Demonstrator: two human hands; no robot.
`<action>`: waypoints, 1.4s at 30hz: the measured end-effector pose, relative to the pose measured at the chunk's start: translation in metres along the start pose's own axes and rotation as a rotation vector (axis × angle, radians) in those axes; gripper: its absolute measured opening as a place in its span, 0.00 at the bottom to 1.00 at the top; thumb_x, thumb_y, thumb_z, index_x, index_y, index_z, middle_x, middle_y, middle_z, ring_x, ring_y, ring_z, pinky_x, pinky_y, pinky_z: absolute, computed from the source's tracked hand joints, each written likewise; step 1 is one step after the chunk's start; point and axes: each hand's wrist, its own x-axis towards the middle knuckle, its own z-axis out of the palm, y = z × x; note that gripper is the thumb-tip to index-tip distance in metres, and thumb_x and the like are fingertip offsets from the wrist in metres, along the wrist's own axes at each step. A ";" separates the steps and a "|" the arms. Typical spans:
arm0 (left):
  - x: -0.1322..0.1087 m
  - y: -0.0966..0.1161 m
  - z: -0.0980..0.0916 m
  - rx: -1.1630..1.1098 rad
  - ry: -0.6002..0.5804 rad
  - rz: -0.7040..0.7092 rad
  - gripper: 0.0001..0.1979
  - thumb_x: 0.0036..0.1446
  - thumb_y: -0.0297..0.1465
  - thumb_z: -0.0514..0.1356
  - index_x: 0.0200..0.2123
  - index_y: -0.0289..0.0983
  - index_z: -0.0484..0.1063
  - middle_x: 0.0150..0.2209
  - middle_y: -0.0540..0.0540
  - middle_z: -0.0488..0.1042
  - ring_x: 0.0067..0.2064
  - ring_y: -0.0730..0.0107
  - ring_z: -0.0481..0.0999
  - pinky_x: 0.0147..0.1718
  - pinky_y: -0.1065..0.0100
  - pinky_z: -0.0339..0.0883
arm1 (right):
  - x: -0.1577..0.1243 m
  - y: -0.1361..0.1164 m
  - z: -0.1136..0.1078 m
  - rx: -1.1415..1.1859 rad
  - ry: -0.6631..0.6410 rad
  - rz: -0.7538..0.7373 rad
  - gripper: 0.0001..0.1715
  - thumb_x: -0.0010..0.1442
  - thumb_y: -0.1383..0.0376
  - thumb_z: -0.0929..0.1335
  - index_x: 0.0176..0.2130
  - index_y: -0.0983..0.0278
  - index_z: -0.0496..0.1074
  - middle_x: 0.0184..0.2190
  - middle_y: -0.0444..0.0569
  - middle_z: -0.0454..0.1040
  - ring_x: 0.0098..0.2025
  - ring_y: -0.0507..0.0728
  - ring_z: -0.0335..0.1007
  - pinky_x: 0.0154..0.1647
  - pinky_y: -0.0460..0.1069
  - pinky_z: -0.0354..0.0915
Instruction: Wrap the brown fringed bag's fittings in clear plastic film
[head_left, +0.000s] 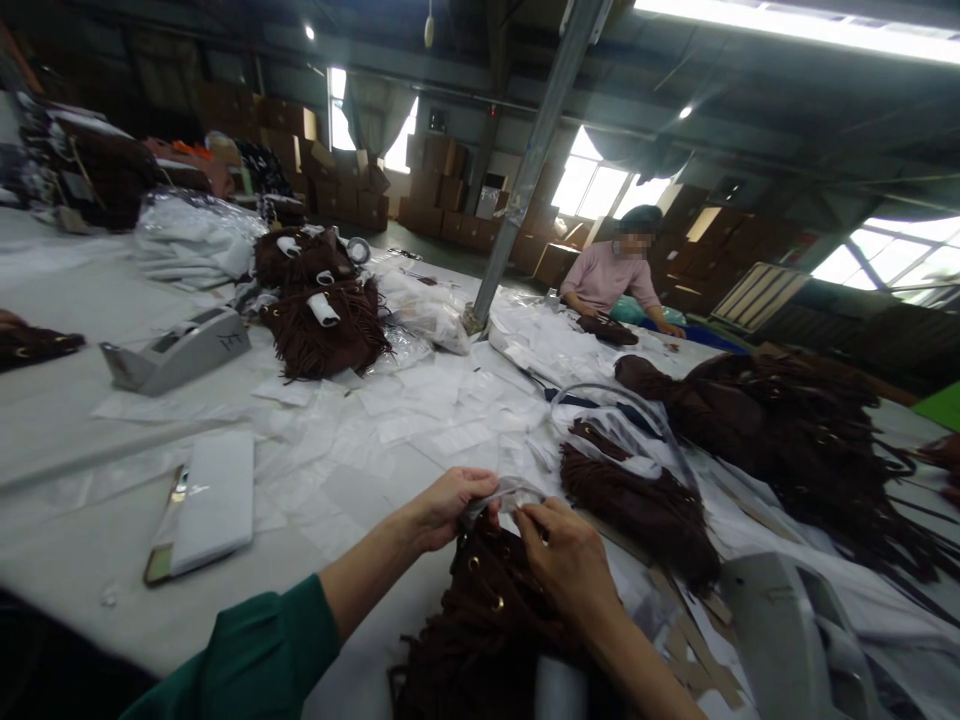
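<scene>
A dark brown fringed suede bag (pixel 480 630) with metal eyelets lies in front of me on the white table (pixel 67 420). My left hand (pixel 450 505) and my right hand (pixel 562 560) both pinch a strip of clear tape or plastic (pixel 510 493) just above the bag's top edge. Both hands have their fingers closed on the strip. A second brown fringed bag (pixel 637 500) lies just right of my hands, partly in clear plastic.
Tape dispensers sit at left (pixel 176 350) and near right (pixel 795 630). A white flat pack (pixel 210 505) lies at left. Paper slips (pixel 420 400) litter the middle. More fringed bags are piled at back (pixel 319 310) and right (pixel 795 430). A person in pink (pixel 615 280) works across the table beside a pillar (pixel 517 190).
</scene>
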 end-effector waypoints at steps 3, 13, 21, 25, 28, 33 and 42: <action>-0.002 0.003 -0.007 -0.012 0.014 0.002 0.20 0.43 0.42 0.70 0.28 0.33 0.68 0.23 0.50 0.70 0.22 0.78 0.68 0.23 0.75 0.62 | -0.002 0.004 -0.002 0.254 -0.044 -0.003 0.13 0.60 0.60 0.65 0.38 0.62 0.76 0.39 0.51 0.75 0.36 0.57 0.72 0.37 0.50 0.67; -0.004 -0.012 0.005 0.025 0.059 0.114 0.17 0.49 0.43 0.65 0.28 0.34 0.67 0.21 0.51 0.70 0.18 0.81 0.63 0.18 0.76 0.52 | -0.009 0.014 0.009 0.288 0.023 0.038 0.20 0.59 0.60 0.61 0.46 0.64 0.73 0.41 0.54 0.76 0.41 0.60 0.73 0.42 0.55 0.68; -0.009 -0.011 0.010 0.105 0.105 0.175 0.17 0.52 0.43 0.62 0.25 0.35 0.67 0.18 0.52 0.67 0.17 0.80 0.59 0.18 0.75 0.47 | -0.005 0.017 0.000 0.302 0.321 0.284 0.31 0.51 0.52 0.68 0.50 0.65 0.67 0.38 0.53 0.72 0.35 0.58 0.69 0.34 0.52 0.66; -0.016 -0.013 0.015 0.198 0.125 0.212 0.18 0.54 0.45 0.60 0.25 0.35 0.67 0.19 0.52 0.67 0.19 0.78 0.60 0.19 0.74 0.50 | -0.009 0.002 -0.011 0.609 0.179 0.513 0.28 0.53 0.45 0.66 0.38 0.66 0.73 0.28 0.49 0.71 0.28 0.54 0.66 0.27 0.49 0.63; -0.022 -0.016 0.022 0.401 0.063 0.336 0.17 0.57 0.44 0.57 0.27 0.35 0.69 0.23 0.51 0.68 0.24 0.74 0.64 0.26 0.72 0.56 | -0.011 -0.016 -0.014 1.096 -0.102 0.720 0.32 0.51 0.40 0.67 0.30 0.67 0.72 0.21 0.45 0.68 0.20 0.50 0.60 0.19 0.44 0.56; -0.031 -0.017 0.016 0.718 0.427 0.587 0.14 0.59 0.42 0.55 0.31 0.37 0.71 0.30 0.48 0.71 0.35 0.67 0.68 0.36 0.69 0.60 | 0.001 -0.030 -0.008 1.309 0.015 0.685 0.28 0.44 0.47 0.75 0.35 0.66 0.72 0.14 0.36 0.61 0.15 0.46 0.51 0.14 0.41 0.48; -0.055 -0.027 -0.003 0.590 0.385 0.014 0.27 0.52 0.58 0.53 0.22 0.39 0.59 0.17 0.56 0.58 0.16 0.78 0.54 0.16 0.72 0.47 | 0.013 -0.029 -0.012 0.833 0.139 0.426 0.26 0.53 0.46 0.70 0.22 0.66 0.68 0.15 0.40 0.63 0.19 0.49 0.58 0.18 0.44 0.54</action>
